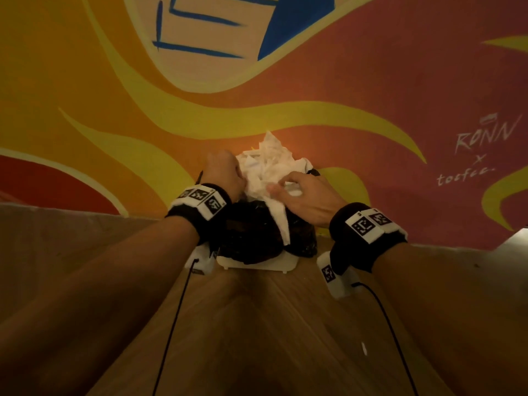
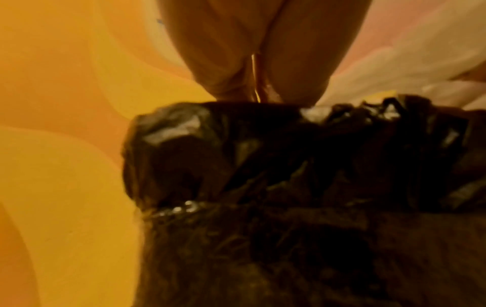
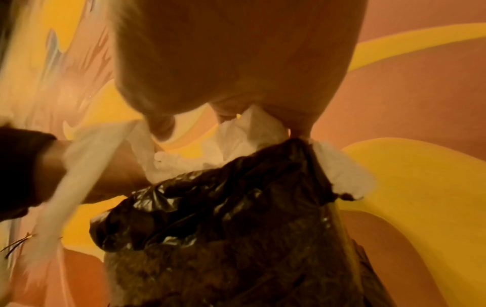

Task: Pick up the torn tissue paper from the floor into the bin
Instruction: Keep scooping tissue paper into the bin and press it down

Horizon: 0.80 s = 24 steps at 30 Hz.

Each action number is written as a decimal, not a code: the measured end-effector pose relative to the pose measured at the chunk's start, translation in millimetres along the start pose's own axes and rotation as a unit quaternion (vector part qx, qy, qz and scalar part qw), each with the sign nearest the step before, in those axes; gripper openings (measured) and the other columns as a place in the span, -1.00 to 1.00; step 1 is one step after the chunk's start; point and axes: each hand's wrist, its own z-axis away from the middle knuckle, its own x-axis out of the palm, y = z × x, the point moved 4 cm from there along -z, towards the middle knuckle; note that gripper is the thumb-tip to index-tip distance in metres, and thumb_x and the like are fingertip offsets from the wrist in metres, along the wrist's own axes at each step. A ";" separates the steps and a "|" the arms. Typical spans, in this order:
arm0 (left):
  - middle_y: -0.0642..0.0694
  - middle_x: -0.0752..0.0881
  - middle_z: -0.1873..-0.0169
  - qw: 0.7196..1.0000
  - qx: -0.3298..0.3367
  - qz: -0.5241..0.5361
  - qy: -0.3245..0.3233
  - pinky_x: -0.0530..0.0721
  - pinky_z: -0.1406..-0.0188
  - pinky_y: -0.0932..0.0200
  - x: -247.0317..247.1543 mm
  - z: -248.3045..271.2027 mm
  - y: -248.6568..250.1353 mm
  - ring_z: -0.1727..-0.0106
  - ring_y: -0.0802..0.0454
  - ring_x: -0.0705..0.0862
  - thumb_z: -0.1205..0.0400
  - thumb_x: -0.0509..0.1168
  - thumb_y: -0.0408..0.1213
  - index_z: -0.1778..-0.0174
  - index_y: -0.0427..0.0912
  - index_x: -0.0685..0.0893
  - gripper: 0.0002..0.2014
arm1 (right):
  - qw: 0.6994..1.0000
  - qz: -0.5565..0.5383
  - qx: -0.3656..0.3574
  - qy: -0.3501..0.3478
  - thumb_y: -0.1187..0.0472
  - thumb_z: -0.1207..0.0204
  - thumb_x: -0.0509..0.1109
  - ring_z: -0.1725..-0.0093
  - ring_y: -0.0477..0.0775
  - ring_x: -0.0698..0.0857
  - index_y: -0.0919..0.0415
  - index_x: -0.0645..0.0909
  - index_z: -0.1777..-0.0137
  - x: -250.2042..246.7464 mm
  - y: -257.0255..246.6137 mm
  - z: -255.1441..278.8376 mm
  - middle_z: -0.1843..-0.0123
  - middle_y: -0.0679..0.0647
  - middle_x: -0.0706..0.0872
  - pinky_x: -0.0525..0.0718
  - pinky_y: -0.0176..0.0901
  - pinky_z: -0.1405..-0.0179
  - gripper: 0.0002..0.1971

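Observation:
A bin lined with a black bag [image 1: 251,232] stands on a white base against the painted wall. A big wad of torn white tissue paper [image 1: 268,164] is heaped on its mouth, and one strip hangs down the front. My right hand [image 1: 297,192] lies on the wad's right side and pinches tissue paper [image 3: 252,130] between curled fingers just above the black bag [image 3: 236,207]. My left hand [image 1: 225,172] is against the wad's left side. Its fingers [image 2: 236,83] dip behind the black bag's rim [image 2: 263,135], so their tips are hidden. More tissue paper [image 2: 394,68] shows to their right.
A small white scrap [image 1: 363,348] lies on the wooden floor [image 1: 257,324] near my right forearm. The mural wall [image 1: 371,95] rises directly behind the bin. Thin black cables [image 1: 174,324] trail from both wrist units across the floor.

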 end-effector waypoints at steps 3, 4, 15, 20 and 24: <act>-0.28 0.75 0.20 0.997 0.015 -0.029 -0.063 0.76 0.09 -0.08 7.1 2.3 12.8 0.13 -0.28 0.72 -0.49 0.33 -0.34 0.31 -0.26 0.73 -0.89 | 0.997 0.070 0.012 0.016 -0.59 -0.23 0.26 -0.26 0.09 0.65 0.00 0.57 -0.32 4.6 -5.7 -4.3 -0.35 0.03 0.66 0.66 0.07 -0.19 -0.17; -0.26 0.75 0.18 0.996 0.025 -0.035 -0.084 0.77 0.08 -0.08 8.7 2.7 15.1 0.13 -0.26 0.72 -0.49 0.35 -0.33 0.32 -0.21 0.74 -0.90 | 0.996 0.078 0.014 0.031 -0.54 -0.24 0.33 -0.22 0.09 0.66 0.00 0.60 -0.28 5.5 -5.2 -8.4 -0.30 0.03 0.68 0.67 0.02 -0.14 -0.23; -0.11 0.80 -0.06 0.967 0.132 -0.064 -0.210 0.66 -0.18 -0.01 12.6 15.6 11.2 -0.10 -0.08 0.71 -0.65 0.27 0.00 -0.10 -0.11 0.79 -0.68 | 0.976 0.097 -0.005 0.193 0.27 -0.42 0.50 -0.22 0.19 0.49 -0.03 0.71 0.01 7.4 -8.0 -29.2 -0.19 0.09 0.53 0.51 -0.06 -0.05 -0.80; -0.15 0.80 0.00 0.977 0.186 -0.059 -0.082 0.65 -0.05 0.11 8.2 17.2 20.7 -0.08 -0.14 0.70 -0.61 0.32 -0.26 -0.05 -0.02 0.82 -0.81 | 0.984 0.152 -0.072 0.057 0.44 -0.43 0.32 -0.12 0.31 0.62 0.13 0.71 0.27 11.5 -9.6 -36.3 0.19 0.09 0.68 0.48 -0.16 0.02 -0.77; -0.17 0.74 -0.13 0.973 0.137 -0.059 -0.176 0.67 -0.17 -0.03 24.1 15.2 6.7 -0.14 -0.20 0.66 -0.64 0.16 -0.30 -0.18 -0.04 0.77 -0.68 | 0.989 0.130 -0.059 -0.041 0.27 -0.61 0.17 0.12 0.05 0.66 0.21 0.75 -0.15 0.2 -5.9 -23.4 -0.06 0.08 0.76 0.51 -0.27 0.18 -0.68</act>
